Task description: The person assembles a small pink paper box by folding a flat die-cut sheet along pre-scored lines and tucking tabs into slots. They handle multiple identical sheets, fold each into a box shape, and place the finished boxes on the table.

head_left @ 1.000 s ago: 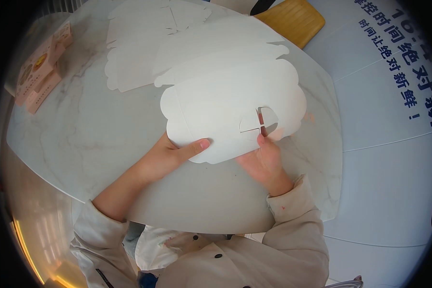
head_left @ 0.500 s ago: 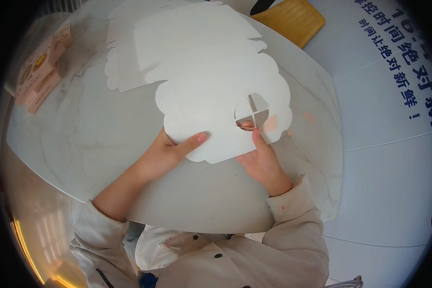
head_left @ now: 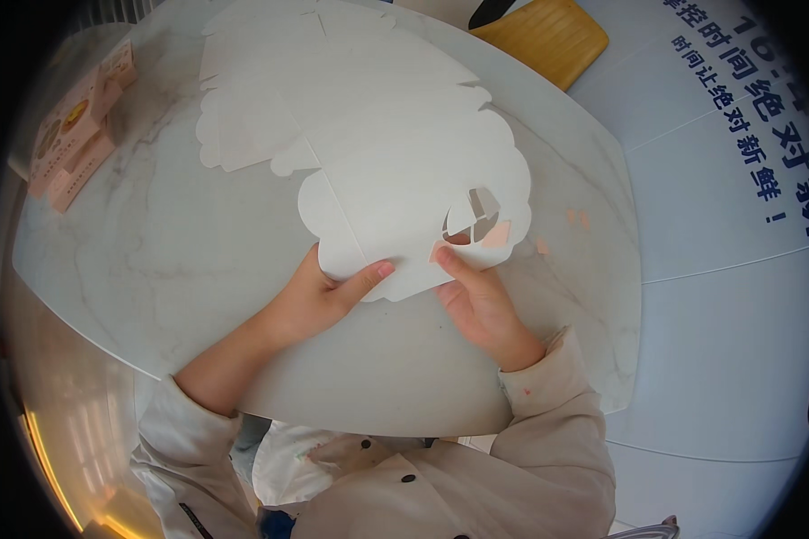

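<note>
A flat white cardboard box blank (head_left: 404,153) with scalloped flaps is held up over the near part of the table. My left hand (head_left: 319,296) grips its near left edge, thumb on top and fingers underneath. At the near right edge, my right hand (head_left: 478,301) pinches the card, its thumb just below a round cutout window (head_left: 483,205). White strips and pieces partly cross the window, and a fingertip shows through it. Pink patches (head_left: 497,235) show at the window's right and beside my right thumb.
Another white box blank (head_left: 234,126) lies beyond, partly covered. Folded pink boxes (head_left: 76,126) stand at the far left of the marbled table (head_left: 144,260). Small pink scraps (head_left: 577,218) lie on the right. A wooden chair seat (head_left: 548,36) stands past the table's far right edge.
The blank has shifted and tilted slightly, and a crease now shows along its left side. My right thumb has slid left. The window's cross strips have moved out of line.
</note>
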`<state>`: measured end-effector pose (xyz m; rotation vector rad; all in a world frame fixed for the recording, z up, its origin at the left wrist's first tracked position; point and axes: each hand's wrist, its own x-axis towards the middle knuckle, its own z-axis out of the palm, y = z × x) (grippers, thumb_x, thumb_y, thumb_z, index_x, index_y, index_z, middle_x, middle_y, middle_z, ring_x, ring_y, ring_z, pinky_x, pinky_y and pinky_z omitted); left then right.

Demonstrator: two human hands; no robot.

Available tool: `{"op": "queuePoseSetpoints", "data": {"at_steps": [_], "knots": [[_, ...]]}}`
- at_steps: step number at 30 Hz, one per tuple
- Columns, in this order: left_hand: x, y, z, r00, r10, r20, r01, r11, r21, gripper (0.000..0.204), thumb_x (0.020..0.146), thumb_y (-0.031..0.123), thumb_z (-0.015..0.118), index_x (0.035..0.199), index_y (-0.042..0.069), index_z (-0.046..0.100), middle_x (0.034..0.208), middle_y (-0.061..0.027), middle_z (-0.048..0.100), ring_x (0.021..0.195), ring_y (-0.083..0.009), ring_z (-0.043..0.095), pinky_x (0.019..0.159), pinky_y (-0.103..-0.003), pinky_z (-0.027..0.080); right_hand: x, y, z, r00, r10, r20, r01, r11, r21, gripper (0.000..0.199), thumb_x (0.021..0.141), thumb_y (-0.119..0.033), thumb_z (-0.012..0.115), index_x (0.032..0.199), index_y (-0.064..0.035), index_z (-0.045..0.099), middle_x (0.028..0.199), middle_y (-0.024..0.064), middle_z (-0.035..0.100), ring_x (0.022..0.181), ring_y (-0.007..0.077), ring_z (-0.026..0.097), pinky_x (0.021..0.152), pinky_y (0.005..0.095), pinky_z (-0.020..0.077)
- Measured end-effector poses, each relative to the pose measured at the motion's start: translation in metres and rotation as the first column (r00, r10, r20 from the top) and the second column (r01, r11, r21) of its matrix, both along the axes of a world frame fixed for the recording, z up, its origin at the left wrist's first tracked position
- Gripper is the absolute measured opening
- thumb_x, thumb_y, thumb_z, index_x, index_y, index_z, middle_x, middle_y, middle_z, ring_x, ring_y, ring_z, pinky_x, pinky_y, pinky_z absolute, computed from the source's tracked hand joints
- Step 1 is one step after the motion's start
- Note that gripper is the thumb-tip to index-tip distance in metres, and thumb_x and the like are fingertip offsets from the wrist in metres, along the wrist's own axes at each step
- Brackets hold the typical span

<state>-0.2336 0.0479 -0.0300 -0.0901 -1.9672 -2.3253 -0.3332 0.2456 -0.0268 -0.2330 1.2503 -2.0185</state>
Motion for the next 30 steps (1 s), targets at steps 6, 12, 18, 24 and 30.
{"op": "queuePoseSetpoints", "data": {"at_steps": [6,12,18,24,30], "knots": [[0.001,0.001,-0.001,0.991,0.133,0.001,-0.133,0.986,0.1,0.028,0.099,0.009,0.058,0.125,0.0,0.058,0.114,-0.0043,0.066,0.102,-0.0122,0.06,0.089,-0.029,0.049,0.005,-0.01,0.013,0.957,-0.275,-0.091,0.278,0.96,0.028,0.048,0.088,-0.007,0.071,0.131,-0.0107,0.047,0.121,0.005,0.053,0.112,0.0139,0.051,0.094,0.0339,0.0443],[0.002,-0.001,0.002,0.99,0.134,0.036,-0.134,0.991,0.012,0.025,0.098,0.008,0.058,0.122,-0.001,0.059,0.111,-0.006,0.067,0.097,-0.0121,0.061,0.085,-0.029,0.05,-0.033,0.004,0.023,-0.02,-0.187,-0.982,0.601,0.783,-0.162,0.059,0.08,-0.006,0.077,0.133,-0.0105,0.052,0.128,0.0082,0.049,0.115,0.0199,0.049,0.095,0.0357,0.0462],[0.003,0.001,-0.002,0.999,-0.036,-0.002,0.035,0.99,-0.136,0.028,0.097,0.01,0.062,0.123,0.0,0.059,0.109,-0.0034,0.066,0.099,-0.0114,0.058,0.088,-0.028,0.048,-0.041,0.008,0.016,-0.252,0.205,-0.946,0.541,0.84,0.038,0.042,0.069,-0.012,0.084,0.108,-0.0107,0.071,0.118,0.0067,0.056,0.104,0.0222,0.055,0.088,0.0386,0.0422],[0.001,0.003,-0.002,0.999,-0.013,-0.043,0.007,0.991,-0.137,0.026,0.096,0.008,0.061,0.121,0.0,0.058,0.109,-0.0094,0.064,0.098,-0.0174,0.059,0.087,-0.032,0.049,-0.049,0.013,0.007,-0.437,0.132,-0.89,0.509,0.852,-0.124,0.032,0.074,-0.004,0.079,0.104,-0.0077,0.072,0.109,0.0074,0.063,0.088,0.0214,0.061,0.076,0.0325,0.0472],[0.002,0.002,-0.005,0.997,-0.024,-0.075,0.011,0.985,-0.17,0.028,0.095,0.008,0.062,0.121,0.0,0.058,0.109,-0.0103,0.065,0.097,-0.0181,0.06,0.086,-0.032,0.05,-0.042,0.011,0.013,-0.059,-0.063,-0.996,0.574,0.814,-0.085,0.023,0.081,0.006,0.071,0.102,-0.0009,0.07,0.097,0.01,0.067,0.079,0.0153,0.063,0.063,0.0242,0.048]]}}
